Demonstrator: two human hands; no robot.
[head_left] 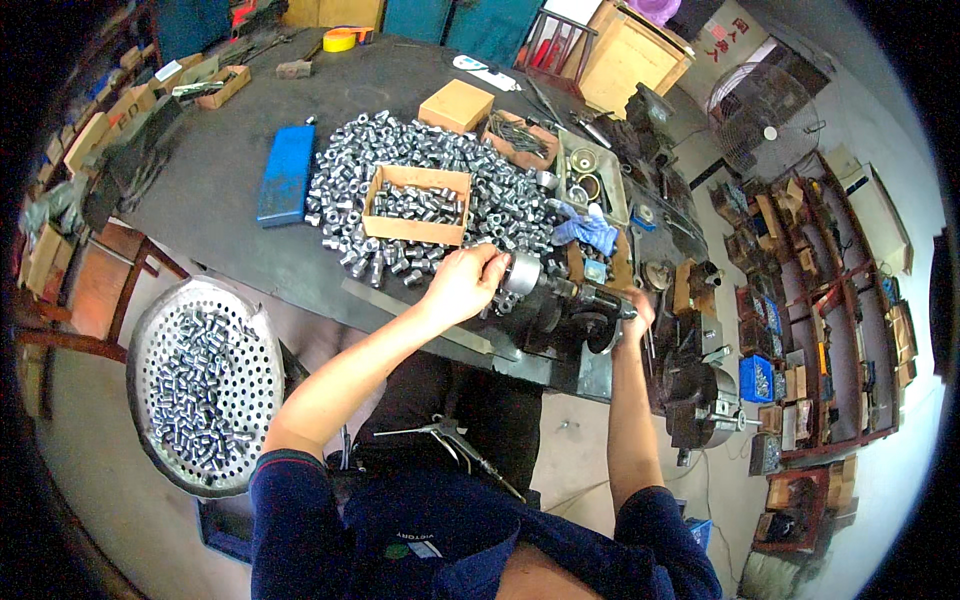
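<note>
My left hand (466,284) is closed, fingertips pinched together at the open face of a round silver chuck (523,272) on a dark bench machine (548,308). Whatever small piece sits between those fingers is hidden. At the machine's other end, my right hand (636,316) is closed around its handle, fingers partly out of sight. Just beyond the left hand lies a big heap of short shiny metal sleeves (345,165). An open cardboard box (417,235) of the same sleeves stands in the heap.
Left of the bench, a perforated metal basin (262,345) holds more sleeves. A blue box (286,175), a closed carton (455,105), a tray of round parts (612,190) and a blue cloth (586,230) surround the heap. A bench vise (700,395) sits at right.
</note>
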